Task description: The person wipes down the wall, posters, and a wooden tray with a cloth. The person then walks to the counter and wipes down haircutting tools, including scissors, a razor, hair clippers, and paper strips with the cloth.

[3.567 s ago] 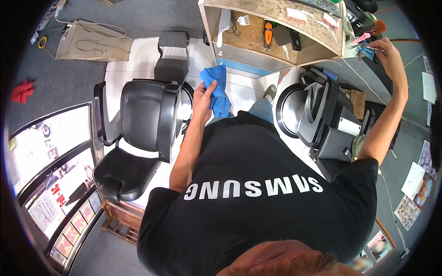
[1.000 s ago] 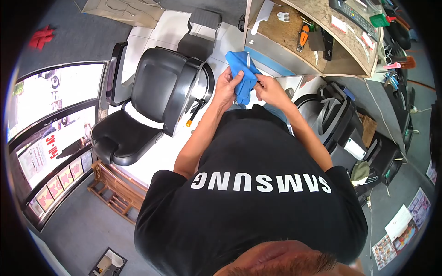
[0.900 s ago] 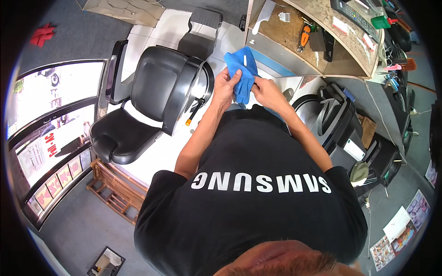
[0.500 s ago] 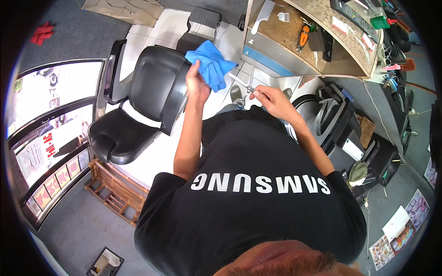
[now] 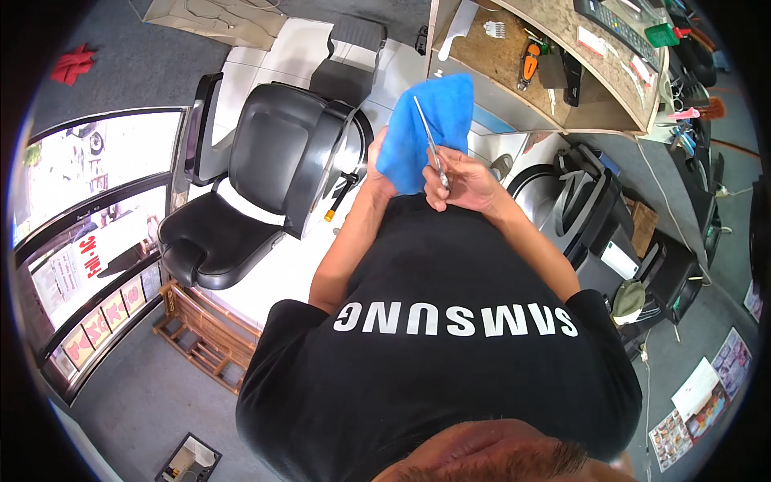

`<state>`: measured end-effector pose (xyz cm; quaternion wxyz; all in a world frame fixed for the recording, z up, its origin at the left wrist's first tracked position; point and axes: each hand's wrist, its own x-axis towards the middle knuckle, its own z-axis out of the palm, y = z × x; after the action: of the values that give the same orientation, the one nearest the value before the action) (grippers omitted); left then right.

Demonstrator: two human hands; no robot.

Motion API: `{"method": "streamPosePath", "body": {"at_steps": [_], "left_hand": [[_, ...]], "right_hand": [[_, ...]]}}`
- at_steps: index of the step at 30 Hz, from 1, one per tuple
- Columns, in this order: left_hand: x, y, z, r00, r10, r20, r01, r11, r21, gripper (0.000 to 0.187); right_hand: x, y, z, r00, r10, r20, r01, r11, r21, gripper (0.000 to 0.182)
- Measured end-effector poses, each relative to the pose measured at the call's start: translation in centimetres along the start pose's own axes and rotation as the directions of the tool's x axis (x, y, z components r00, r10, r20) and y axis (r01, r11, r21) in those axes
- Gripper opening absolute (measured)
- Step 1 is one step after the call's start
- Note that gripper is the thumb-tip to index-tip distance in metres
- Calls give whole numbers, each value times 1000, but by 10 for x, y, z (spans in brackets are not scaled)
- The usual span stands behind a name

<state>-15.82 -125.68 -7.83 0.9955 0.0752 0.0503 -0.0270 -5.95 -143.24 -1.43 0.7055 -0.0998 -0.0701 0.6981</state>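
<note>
A blue cloth [image 5: 452, 100] hangs spread out in front of my chest, and my left hand [image 5: 379, 167] grips its left side, fingers partly hidden behind it. My right hand [image 5: 467, 181] is closed around the handles of a pair of metal scissors [image 5: 427, 132]. The slim blades point up and away from me, together, and overlap the cloth in this view. Both hands are close to each other, just beyond my black shirt [image 5: 458, 249].
To the left stands a black barber chair [image 5: 273, 136], with a bamboo bench [image 5: 205, 337] behind it. A wooden counter [image 5: 490, 64] at the upper right bears a white comb [image 5: 458, 30], an orange hair clipper [image 5: 528, 64] and a remote [image 5: 618, 30]. More black chairs [image 5: 590, 201] stand at right.
The scissors' blades, apart before, are now together and over the cloth. The cloth has moved right and spread out, and my two hands have come closer together.
</note>
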Motion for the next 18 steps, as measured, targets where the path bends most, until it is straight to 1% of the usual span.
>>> {"method": "streamPosePath", "body": {"at_steps": [2,3,6,7,10,11,13,14,15,16,18], "left_hand": [[-3,-2,18,982,38,-187,-18,994,107,52],[-2,-5,34,941,130,-311,-55,969,240,42],[6,0,32,975,154,-161,-61,880,470,36],[8,0,35,959,189,-211,-57,859,510,31],[16,-3,34,912,308,-272,-61,756,652,29],[16,-3,33,896,349,-276,-59,709,702,28],[18,-1,29,862,428,-273,-51,607,793,27],[19,-1,26,851,452,-268,-49,576,816,27],[20,0,23,840,475,-262,-45,543,839,27],[20,0,19,829,497,-255,-41,510,859,26],[20,1,9,812,507,-288,-19,516,856,28]], "right_hand": [[1,4,-8,997,-38,71,27,988,153,24],[1,4,-6,999,-48,-24,52,978,202,24],[-7,6,-28,994,-51,-92,81,929,360,28],[-5,1,-30,995,-11,-95,36,962,270,39],[-4,-2,-22,947,108,-302,-99,994,45,48],[-3,-5,-6,916,95,-390,-93,995,25,52],[0,-1,-5,860,-40,-509,-127,949,-288,53],[0,1,-6,828,-117,-548,-159,889,-430,54],[-2,0,-12,846,-150,-511,-225,769,-598,53],[-3,0,-10,849,-130,-512,-237,774,-588,53],[-4,-3,-6,852,-96,-514,-255,782,-569,54]]}}
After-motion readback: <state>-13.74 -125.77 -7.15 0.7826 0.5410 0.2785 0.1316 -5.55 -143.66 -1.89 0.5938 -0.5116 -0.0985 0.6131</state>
